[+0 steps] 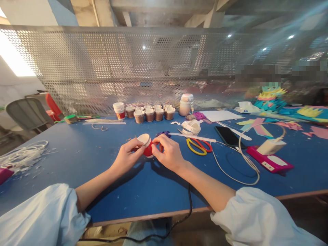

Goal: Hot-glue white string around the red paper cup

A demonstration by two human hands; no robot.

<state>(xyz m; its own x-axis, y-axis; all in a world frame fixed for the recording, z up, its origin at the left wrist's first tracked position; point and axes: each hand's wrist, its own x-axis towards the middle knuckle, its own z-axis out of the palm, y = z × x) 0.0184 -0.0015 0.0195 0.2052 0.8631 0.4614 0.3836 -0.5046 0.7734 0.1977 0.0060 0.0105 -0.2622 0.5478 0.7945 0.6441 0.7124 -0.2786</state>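
Note:
A small red paper cup (pixel 146 143) with a white inside is held tilted just above the blue table (pixel 102 191). My left hand (pixel 126 155) grips its rim and side with closed fingers. My right hand (pixel 167 153) pinches the cup's lower part from the right, fingers pressed together. Something red shows between the right fingers; I cannot tell what it is. A purple-tipped tool (pixel 164 134) lies just behind the right hand.
Yellow-and-red scissors (pixel 198 146), a white strip, a black phone (pixel 227 136), a pink power bank (pixel 269 160) with charger and white cable lie to the right. Several brown-wrapped cups (pixel 151 114), a cup stack (pixel 119 111) and a jar (pixel 186 104) stand at the back. White scraps lie left.

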